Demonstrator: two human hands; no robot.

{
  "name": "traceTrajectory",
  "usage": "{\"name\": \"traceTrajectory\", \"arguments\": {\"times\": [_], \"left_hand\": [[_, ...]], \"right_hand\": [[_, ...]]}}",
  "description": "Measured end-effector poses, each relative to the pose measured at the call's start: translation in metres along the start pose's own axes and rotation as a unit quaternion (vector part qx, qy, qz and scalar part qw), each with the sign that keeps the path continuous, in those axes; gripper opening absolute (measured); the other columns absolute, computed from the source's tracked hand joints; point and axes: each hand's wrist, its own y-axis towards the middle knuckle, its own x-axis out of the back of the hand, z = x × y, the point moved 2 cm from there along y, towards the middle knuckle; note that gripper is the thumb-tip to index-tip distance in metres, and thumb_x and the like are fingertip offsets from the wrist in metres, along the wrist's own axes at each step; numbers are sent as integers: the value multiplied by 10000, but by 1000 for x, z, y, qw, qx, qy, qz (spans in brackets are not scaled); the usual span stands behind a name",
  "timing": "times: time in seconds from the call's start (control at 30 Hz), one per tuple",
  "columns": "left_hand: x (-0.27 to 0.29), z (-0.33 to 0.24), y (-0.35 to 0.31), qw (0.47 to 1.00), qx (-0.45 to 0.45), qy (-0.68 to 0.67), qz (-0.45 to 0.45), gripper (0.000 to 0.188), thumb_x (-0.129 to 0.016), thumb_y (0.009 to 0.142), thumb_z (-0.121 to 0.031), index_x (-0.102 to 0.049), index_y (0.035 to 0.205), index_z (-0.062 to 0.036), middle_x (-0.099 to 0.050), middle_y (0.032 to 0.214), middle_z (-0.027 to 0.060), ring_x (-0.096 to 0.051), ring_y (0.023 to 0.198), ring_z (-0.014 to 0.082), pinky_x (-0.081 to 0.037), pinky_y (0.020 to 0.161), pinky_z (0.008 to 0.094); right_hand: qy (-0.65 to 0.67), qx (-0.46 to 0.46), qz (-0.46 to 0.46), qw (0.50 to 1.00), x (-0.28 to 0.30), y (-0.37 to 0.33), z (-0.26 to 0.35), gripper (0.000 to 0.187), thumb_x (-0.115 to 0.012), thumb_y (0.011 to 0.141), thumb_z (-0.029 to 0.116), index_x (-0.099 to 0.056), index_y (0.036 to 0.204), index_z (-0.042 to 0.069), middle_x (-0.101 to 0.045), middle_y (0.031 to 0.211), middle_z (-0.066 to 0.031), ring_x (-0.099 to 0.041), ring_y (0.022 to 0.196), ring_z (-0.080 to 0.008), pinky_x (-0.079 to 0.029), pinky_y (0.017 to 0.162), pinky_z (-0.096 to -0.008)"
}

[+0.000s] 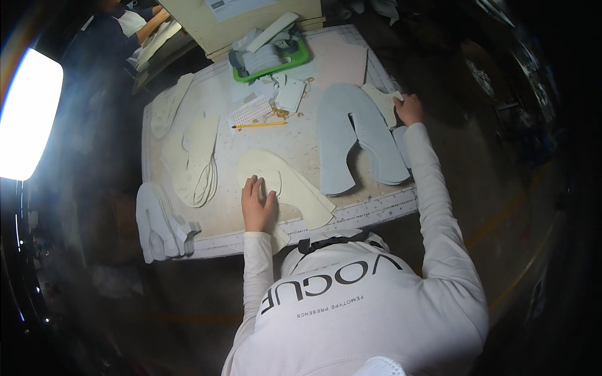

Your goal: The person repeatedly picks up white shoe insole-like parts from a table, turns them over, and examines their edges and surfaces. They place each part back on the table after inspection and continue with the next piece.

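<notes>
My left hand (256, 203) lies with its fingers apart on a stack of cream, curved cut pieces (295, 185) that look like shoe-upper parts, near the table's front edge. At the right edge my right hand (410, 109) has its fingers closed at the edge of a cream cut piece (381, 103); its fingertips are partly hard to make out. Between the hands lies a large light-blue horseshoe-shaped piece (338, 131), partly over that cream piece. A smaller light-blue piece (402, 147) lies close to my right wrist.
More cream pieces (202, 147) and stacked pale-grey pieces (157, 219) lie on the left of the table (301, 135). Farther back are a yellow pencil (259, 125), papers and a green tray (274, 67) of grey parts. Another person's arm (150, 26) shows at upper left.
</notes>
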Motion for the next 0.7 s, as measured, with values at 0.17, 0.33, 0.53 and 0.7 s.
{"name": "traceTrajectory", "arguments": {"times": [0.17, 0.33, 0.53, 0.7], "left_hand": [[-8, -5, -6, 999, -8, 35, -3, 552, -752, 719, -251, -555, 1190, -43, -476, 1318, 167, -448, 1225, 323, -403, 980, 383], [-7, -2, -7, 999, 5, 23, -30, 429, -742, 730, -240, -626, 1087, -34, -571, 1208, 147, -572, 1081, 278, -479, 879, 346], [13, 24, -2, 965, 175, -179, -77, 232, -642, 850, -169, -640, 1018, -9, -664, 957, 105, -645, 814, 142, -532, 667, 262], [37, 59, -17, 788, 322, -430, -302, 203, -542, 920, -167, -611, 1005, 4, -650, 910, 100, -644, 808, 149, -536, 677, 264]], "right_hand": [[19, -9, 33, 999, 5, -2, 5, 452, -576, 853, 372, -608, 1061, -28, -601, 1059, -236, -534, 1059, -365, -433, 905, -413], [1, 100, -127, 987, 35, -23, 50, 343, -613, 838, 265, -610, 1066, 9, -571, 1050, -176, -535, 1006, -349, -437, 869, -394], [322, 278, 54, 904, 21, -103, 184, 232, -640, 804, 161, -627, 996, 33, -600, 829, -132, -588, 794, -307, -471, 729, -376], [287, 447, 212, 821, -17, -197, 279, 323, -608, 772, 83, -599, 1092, 45, -558, 1097, -171, -524, 1065, -321, -458, 830, -349]]}}
